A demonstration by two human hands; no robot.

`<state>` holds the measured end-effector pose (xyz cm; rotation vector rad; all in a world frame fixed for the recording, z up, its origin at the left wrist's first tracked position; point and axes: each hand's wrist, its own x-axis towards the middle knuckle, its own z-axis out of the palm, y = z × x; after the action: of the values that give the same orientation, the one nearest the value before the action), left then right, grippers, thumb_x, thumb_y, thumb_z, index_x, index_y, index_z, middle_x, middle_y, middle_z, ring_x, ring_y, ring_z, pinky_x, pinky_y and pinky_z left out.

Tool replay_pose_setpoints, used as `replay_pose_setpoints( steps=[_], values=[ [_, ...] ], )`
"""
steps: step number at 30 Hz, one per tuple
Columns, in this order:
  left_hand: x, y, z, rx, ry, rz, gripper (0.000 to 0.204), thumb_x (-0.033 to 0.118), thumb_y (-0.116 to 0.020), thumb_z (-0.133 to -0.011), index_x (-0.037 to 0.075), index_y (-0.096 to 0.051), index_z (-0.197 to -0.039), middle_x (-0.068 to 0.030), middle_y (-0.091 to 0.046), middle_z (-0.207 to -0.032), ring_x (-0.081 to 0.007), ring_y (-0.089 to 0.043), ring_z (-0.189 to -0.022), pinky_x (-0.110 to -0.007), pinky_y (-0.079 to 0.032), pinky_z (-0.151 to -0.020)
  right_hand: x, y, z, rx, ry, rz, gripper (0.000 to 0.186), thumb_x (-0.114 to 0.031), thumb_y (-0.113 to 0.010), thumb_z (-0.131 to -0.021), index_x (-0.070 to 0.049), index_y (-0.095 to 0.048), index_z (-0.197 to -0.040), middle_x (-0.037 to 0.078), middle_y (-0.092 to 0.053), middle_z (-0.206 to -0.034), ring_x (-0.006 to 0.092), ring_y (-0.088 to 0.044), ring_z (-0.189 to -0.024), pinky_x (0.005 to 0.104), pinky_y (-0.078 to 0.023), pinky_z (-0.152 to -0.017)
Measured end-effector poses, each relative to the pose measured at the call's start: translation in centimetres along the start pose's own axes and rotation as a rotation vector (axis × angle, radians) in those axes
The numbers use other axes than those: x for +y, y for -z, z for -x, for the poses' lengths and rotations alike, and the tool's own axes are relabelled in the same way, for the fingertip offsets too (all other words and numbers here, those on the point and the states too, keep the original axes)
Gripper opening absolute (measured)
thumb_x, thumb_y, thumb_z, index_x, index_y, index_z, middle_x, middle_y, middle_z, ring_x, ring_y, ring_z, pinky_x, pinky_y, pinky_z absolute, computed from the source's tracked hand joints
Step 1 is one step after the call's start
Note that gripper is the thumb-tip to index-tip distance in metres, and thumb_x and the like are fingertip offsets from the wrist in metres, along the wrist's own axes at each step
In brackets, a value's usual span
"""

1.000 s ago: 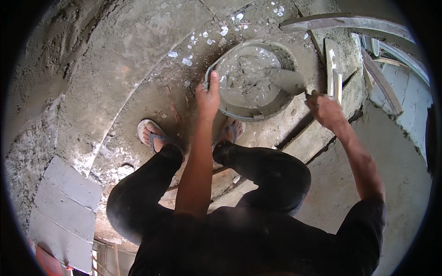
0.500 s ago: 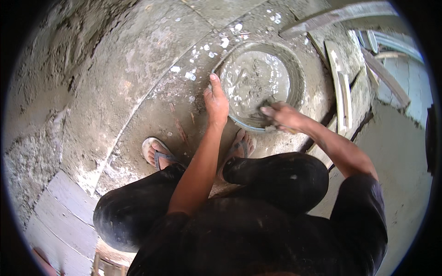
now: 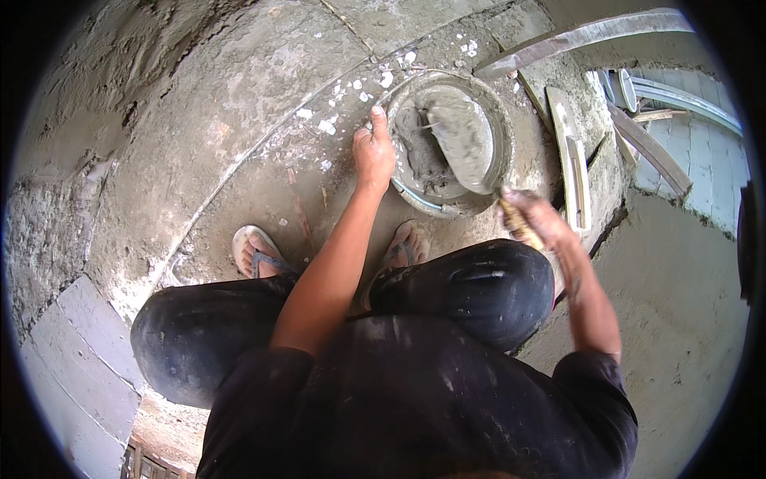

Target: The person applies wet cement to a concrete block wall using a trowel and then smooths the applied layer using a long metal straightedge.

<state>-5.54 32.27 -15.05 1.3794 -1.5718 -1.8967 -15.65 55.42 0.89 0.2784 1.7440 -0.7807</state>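
Observation:
A round bucket (image 3: 506,140) stands on the floor ahead of me, with wet grey mortar (image 3: 418,160) inside. My left hand (image 3: 373,158) is closed on its left rim, thumb up along the edge. To the right of the bucket, my right hand (image 3: 539,215) grips the pale, ridged handle of a trowel (image 3: 471,156). The trowel's blade is over the bucket, tilted and coated in mortar, slightly blurred by motion. Its far tip cannot be told apart from the mortar.
My sandalled feet (image 3: 262,249) are just behind the bucket. Pale flakes (image 3: 327,125) litter the floor on its left. Wooden strips (image 3: 568,152) lie to the right, a long curved-looking board (image 3: 582,36) beyond. Pipes (image 3: 686,96) lie at the far right; grey planks (image 3: 80,359) at lower left.
My right hand has moved right and turned, bringing the trowel blade up into sight with mortar on it. My left hand stays on the bucket's rim.

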Motion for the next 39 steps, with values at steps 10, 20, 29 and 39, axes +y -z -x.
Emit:
replay_pose_setpoints(
  steps=[10,20,29,39],
  values=[
    [-3.1,-1.8,-1.7,0.076,-0.064,0.022,0.073,0.061,-0.04,-0.093,-0.007,-0.051,-0.069,-0.0164,-0.049,-0.067,-0.0269,-0.045,-0.068,-0.043,-0.04,-0.068,-7.4,-4.5,-6.3,0.307,0.497,1.707,0.041,-0.041,-0.047,-0.095,-0.003,-0.064,-0.093,0.019,-0.066,-0.08,0.0317,-0.068,-0.076,0.0453,-0.054,-0.066],
    [-2.5,0.4,-1.9,0.08,-0.074,-0.061,0.083,0.062,-0.035,-0.093,-0.016,-0.057,-0.074,-0.0355,-0.056,-0.074,-0.0458,-0.056,-0.078,-0.051,-0.04,-0.078,-8.5,3.2,0.4,0.679,0.746,1.808,0.03,-0.029,-0.049,-0.096,-0.003,-0.062,-0.089,0.016,-0.065,-0.073,0.0282,-0.067,-0.066,0.0415,-0.055,-0.059],
    [-2.6,0.0,-1.8,0.033,-0.023,0.093,0.067,0.057,-0.044,-0.094,-0.007,-0.056,-0.078,-0.0072,-0.05,-0.072,-0.0154,-0.044,-0.072,-0.035,-0.042,-0.069,-7.1,-3.7,-6.2,0.306,0.559,1.797,0.038,-0.038,-0.047,-0.095,-0.004,-0.064,-0.098,0.016,-0.066,-0.093,0.0334,-0.067,-0.087,0.0469,-0.054,-0.077],
    [-2.0,-0.5,-1.0,0.07,-0.077,0.069,0.077,0.057,-0.039,-0.095,-0.011,-0.047,-0.061,-0.0252,-0.048,-0.057,-0.0329,-0.043,-0.06,-0.05,-0.036,-0.067,-8.3,0.4,-7.7,0.386,0.184,1.859,0.038,-0.037,-0.045,-0.096,-0.002,-0.059,-0.103,0.022,-0.063,-0.096,0.0342,-0.065,-0.09,0.046,-0.054,-0.074]
  ],
)
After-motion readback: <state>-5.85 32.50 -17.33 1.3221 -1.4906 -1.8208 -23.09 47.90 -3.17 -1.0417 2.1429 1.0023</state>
